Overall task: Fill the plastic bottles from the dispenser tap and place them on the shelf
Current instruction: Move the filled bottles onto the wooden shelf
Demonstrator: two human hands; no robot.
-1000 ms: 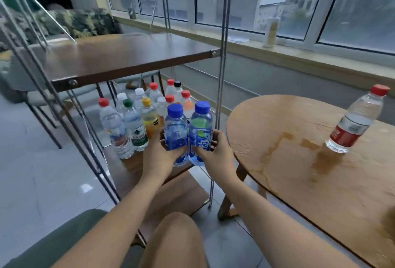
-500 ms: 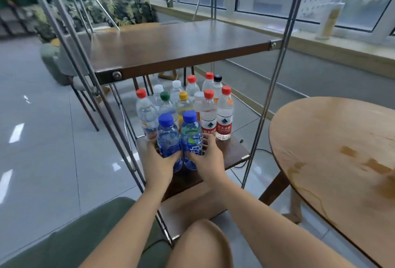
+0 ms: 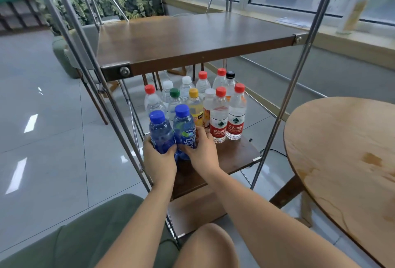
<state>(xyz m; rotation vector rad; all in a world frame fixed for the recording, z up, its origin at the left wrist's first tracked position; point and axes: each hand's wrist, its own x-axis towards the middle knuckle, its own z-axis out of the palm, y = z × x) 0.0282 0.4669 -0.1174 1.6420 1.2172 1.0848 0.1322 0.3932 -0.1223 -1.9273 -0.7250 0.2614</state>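
Note:
Two blue bottles with blue caps stand side by side at the front left of the middle shelf (image 3: 239,156). My left hand (image 3: 158,160) grips the left blue bottle (image 3: 159,133) low on its body. My right hand (image 3: 202,150) grips the right blue bottle (image 3: 183,126) from the right side. Behind them stand several capped bottles, among them two red-labelled bottles (image 3: 226,124) with red caps and a yellow-capped bottle (image 3: 195,107). No dispenser tap is in view.
A brown top shelf (image 3: 192,39) overhangs the bottles, held by slanted metal rods (image 3: 284,105). A round wooden table (image 3: 342,152) stands at the right. A lower shelf (image 3: 196,212) sits beneath. My knee and a green seat (image 3: 70,244) are near the bottom.
The view has swung left and closer to the shelf, so the table bottle is out of frame. Both hands stay on the two blue bottles, now further left on the shelf.

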